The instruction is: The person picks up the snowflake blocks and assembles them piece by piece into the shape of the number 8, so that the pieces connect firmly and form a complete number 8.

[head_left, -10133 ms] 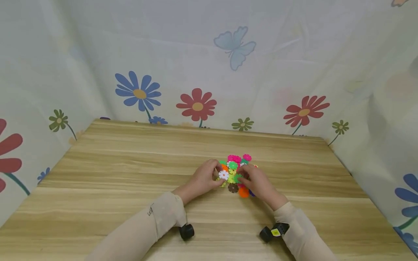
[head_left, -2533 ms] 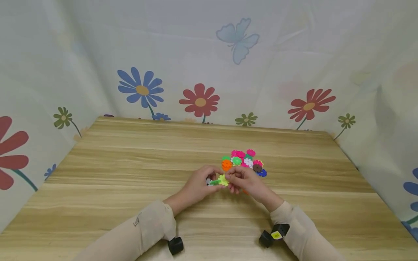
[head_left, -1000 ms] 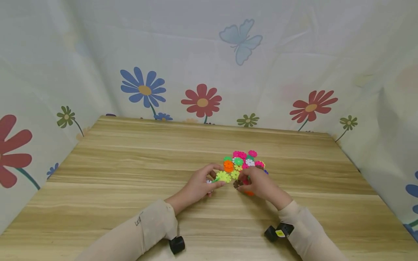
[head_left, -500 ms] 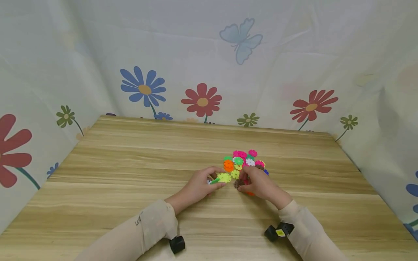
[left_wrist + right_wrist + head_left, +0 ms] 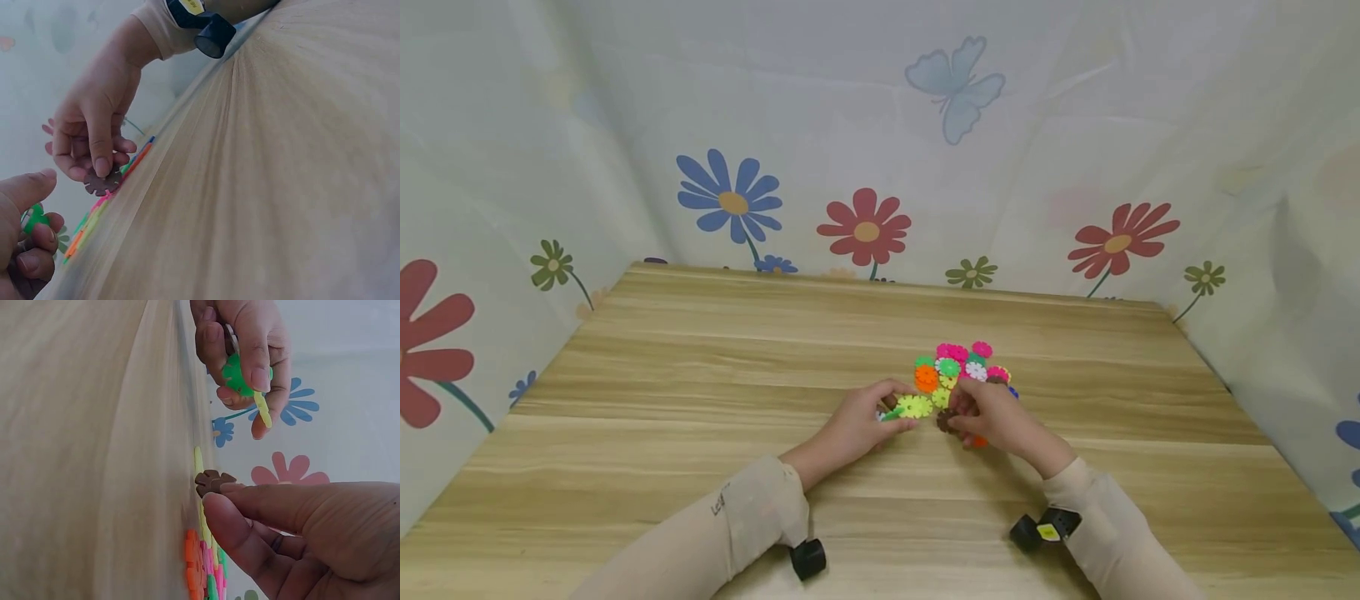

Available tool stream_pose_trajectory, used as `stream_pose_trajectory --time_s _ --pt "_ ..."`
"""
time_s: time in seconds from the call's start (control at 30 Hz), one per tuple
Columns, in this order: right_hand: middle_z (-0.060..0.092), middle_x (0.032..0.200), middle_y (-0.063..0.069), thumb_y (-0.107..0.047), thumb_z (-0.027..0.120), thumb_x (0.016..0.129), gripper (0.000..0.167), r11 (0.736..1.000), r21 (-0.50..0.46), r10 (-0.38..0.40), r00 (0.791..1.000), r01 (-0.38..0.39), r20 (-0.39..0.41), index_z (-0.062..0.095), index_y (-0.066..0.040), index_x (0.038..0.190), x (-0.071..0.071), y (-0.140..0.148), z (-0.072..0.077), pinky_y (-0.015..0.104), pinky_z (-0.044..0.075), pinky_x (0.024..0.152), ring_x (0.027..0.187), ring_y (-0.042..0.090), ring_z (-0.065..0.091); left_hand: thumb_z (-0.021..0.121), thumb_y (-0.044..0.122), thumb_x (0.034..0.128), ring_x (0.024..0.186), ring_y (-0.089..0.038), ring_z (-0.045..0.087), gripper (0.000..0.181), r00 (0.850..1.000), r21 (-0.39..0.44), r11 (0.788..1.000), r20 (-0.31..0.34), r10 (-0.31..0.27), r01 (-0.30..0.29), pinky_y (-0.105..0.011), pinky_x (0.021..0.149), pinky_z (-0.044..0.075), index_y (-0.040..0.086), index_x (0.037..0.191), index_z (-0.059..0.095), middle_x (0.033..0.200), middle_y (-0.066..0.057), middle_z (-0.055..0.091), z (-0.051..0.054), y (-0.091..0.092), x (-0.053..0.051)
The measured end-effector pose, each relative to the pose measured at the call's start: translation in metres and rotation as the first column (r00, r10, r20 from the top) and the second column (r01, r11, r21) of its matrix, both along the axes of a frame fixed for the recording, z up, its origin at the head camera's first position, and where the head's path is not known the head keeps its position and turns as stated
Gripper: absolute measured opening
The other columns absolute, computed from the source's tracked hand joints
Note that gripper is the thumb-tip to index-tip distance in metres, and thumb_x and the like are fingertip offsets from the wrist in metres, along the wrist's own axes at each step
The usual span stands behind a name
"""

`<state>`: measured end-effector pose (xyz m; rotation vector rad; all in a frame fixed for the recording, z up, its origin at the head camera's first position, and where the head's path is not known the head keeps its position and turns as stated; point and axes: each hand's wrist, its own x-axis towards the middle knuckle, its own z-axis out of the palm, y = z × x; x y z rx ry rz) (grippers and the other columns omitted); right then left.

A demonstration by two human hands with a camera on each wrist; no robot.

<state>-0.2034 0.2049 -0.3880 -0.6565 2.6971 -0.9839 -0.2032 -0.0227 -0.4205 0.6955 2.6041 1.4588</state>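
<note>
Joined flower-shaped discs are gripped in the left hand (image 5: 853,422); the right wrist view shows a green disc (image 5: 236,376) with a yellow disc (image 5: 262,409) slotted at its edge and a pale one behind. Thumb and index finger of the right hand (image 5: 1003,418) pinch a brown disc (image 5: 214,482), which hangs above the table surface in the left wrist view. The two hands are apart, with the yellow disc (image 5: 914,407) facing the brown one. Part of the pale disc is hidden by the left fingers.
A pile of loose discs, among them an orange one (image 5: 927,378), a white one (image 5: 975,371) and a pink one (image 5: 982,349), lies behind and under the right hand on the wooden table (image 5: 737,350). A flower-printed cloth (image 5: 820,108) hangs behind the table.
Since about a second ago the right hand has taken hold of the brown disc and raised it a little. The left hand has stayed nearly still with its joined discs.
</note>
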Motion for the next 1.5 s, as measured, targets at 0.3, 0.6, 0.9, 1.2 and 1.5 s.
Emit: stream_pose_trajectory --time_s 0.3,0.6,0.9,1.2,1.5 --pt "0.066 0.074 0.006 -0.007 0.068 0.087 0.01 1.0 -0.017 0.008 0.996 -0.009 -0.087 0.059 -0.003 0.088 0.004 -0.004 0.003 0.019 0.052 0.054 0.057 0.008 0.061 0.072 0.025 0.0866 0.059 -0.01 0.052 0.037 1.0 -0.016 1.0 0.007 -0.011 0.011 -0.024 0.048 0.048 0.013 0.121 0.065 0.102 -0.01 0.066 0.002 0.0 0.001" --pt "0.068 0.078 0.004 -0.008 0.069 0.086 0.009 0.999 -0.045 0.012 0.987 -0.019 -0.158 0.061 -0.006 0.088 0.011 -0.013 0.007 0.017 0.052 0.057 0.062 0.004 0.06 0.072 0.026 0.0863 0.085 -0.013 0.059 0.037 0.999 -0.056 0.998 -0.052 -0.005 0.002 -0.025 0.074 0.05 0.011 0.12 0.066 0.111 -0.005 0.07 0.002 0.0 0.002" --pt "0.068 0.078 0.005 -0.006 0.069 0.087 0.007 0.999 -0.045 0.021 0.979 -0.03 -0.204 0.062 -0.005 0.087 0.015 -0.02 0.007 0.016 0.052 0.057 0.062 0.002 0.059 0.072 0.026 0.0861 0.096 -0.013 0.06 0.037 0.998 -0.05 0.999 -0.061 -0.003 0.0 -0.031 0.086 0.05 0.011 0.12 0.066 0.117 -0.005 0.069 -0.001 0.0 0.002" --pt "0.069 0.082 0.004 -0.007 0.069 0.087 0.008 0.999 -0.029 0.016 0.963 -0.024 -0.267 0.061 -0.006 0.086 0.019 -0.028 0.005 0.013 0.051 0.062 0.069 0.005 0.061 0.071 0.025 0.0868 0.09 -0.012 0.058 0.035 0.998 -0.029 1.0 -0.062 -0.007 0.005 -0.025 0.079 0.049 0.01 0.118 0.067 0.115 -0.004 0.07 0.0 -0.001 0.003" --pt "0.067 0.079 0.004 -0.005 0.069 0.086 0.008 0.999 -0.035 0.013 0.923 -0.029 -0.385 0.062 -0.007 0.083 0.024 -0.033 0.002 0.014 0.051 0.061 0.065 0.006 0.063 0.07 0.027 0.0873 0.078 -0.011 0.06 0.036 0.995 -0.062 0.998 -0.099 -0.03 0.024 -0.021 0.07 0.05 0.009 0.117 0.068 0.115 -0.005 0.07 0.003 -0.001 0.005"
